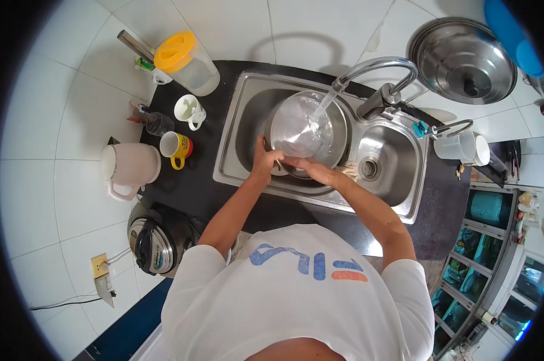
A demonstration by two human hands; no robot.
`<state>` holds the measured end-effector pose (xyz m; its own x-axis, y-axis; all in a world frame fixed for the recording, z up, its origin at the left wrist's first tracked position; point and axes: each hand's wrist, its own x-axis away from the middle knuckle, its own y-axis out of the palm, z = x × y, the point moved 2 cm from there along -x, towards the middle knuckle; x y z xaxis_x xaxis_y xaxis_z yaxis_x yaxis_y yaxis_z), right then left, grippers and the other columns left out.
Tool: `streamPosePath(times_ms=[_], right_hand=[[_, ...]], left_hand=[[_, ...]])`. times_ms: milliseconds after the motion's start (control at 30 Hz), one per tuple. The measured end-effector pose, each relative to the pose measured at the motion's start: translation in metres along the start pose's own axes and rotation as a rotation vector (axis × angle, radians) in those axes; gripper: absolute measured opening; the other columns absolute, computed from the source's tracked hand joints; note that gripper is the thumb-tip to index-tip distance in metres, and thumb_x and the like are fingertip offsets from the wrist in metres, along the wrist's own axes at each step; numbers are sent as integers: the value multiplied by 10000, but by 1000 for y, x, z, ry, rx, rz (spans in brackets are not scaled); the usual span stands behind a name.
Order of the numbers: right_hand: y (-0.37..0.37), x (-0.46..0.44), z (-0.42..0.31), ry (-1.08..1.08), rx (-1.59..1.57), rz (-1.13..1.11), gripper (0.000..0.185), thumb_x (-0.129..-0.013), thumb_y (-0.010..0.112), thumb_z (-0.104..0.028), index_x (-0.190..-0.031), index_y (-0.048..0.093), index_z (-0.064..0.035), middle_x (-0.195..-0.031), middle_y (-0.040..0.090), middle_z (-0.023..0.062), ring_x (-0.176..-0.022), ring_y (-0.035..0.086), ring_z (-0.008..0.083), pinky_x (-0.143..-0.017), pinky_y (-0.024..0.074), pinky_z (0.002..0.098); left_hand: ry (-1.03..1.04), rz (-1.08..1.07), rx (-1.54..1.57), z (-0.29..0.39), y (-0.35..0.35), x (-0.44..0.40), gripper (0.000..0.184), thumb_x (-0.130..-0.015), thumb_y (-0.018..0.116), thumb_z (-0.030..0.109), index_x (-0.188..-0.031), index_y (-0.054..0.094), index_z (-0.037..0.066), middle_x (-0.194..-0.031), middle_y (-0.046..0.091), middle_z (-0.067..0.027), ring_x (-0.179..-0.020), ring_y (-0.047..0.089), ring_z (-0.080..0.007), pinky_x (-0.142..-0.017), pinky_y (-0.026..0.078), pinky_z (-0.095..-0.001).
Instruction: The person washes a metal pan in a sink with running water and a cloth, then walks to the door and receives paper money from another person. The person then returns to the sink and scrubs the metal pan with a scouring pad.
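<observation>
A clear round bowl (297,133) is tilted in the left basin of the steel sink (239,174), under a stream of water from the curved faucet (377,63). My left hand (264,163) grips its near left rim. Across the near edge, my right hand (315,171) is closed on the rim too, its fingers partly hidden. Beneath and around the bowl sits a wide metal pan (342,135), partly covered. By my right wrist lies a pale beige thing (349,171) that I cannot make out.
To the left stand a yellow-lidded pitcher (187,65), a white mug (189,111), a yellow-red mug (175,147), an electric kettle (130,167) and a rice cooker (154,240). A large metal lid (464,60) leans behind the faucet. White cups (461,147) stand at right.
</observation>
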<state>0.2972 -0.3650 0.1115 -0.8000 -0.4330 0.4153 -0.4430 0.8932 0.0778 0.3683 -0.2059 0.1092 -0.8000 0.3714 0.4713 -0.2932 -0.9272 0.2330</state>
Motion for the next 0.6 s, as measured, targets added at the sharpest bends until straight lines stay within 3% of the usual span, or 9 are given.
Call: streamPosePath(times_ms=[100,267,367,467,600], right_hand=[[-11,9,27,-76,360,42,534,-931,387,-333,-1400,446,-84,-1498,356,123,-1388,312,279,-1150,214,376],[-29,27,15,-69,1223,174,496,-846,514,-205,-1323,520,-67,-1455,406,116,-1322,389,292,-1134,244,453],[-41,21,31,-206,1546,462,519,-747,612,-165,-1241,564,-14,-1373,444,129,-1261,410,320,-1098,300,472],[-25,6,32,-66,1565,426,571,-717,636,-163,-1256,537,0,-1351,425,186,-1253,390,370,-1100,299,458],[13,-12,19,-17,1203,422,555,-710,628,-163,-1223,545,33,-1348,410,220,-1270,378,378,-1095,308,438]], left_hand=[[192,33,-74,15,3,-2,667,-599,573,42,-1247,417,26,-1114,519,-71,-1025,525,-196,-861,436,-294],[284,48,-61,26,0,-12,666,-602,575,-48,-1253,450,7,-1119,548,-79,-1063,522,-202,-917,404,-295],[311,71,-66,35,-1,-16,687,-629,550,-14,-1304,426,-5,-1180,531,-104,-1118,505,-231,-978,372,-313],[370,152,161,21,-9,-39,674,-643,537,11,-1307,426,-22,-1197,519,-115,-1127,493,-244,-981,368,-320],[385,155,200,29,4,-35,640,-656,520,38,-1287,446,-37,-1199,515,-123,-1122,486,-246,-982,367,-325]])
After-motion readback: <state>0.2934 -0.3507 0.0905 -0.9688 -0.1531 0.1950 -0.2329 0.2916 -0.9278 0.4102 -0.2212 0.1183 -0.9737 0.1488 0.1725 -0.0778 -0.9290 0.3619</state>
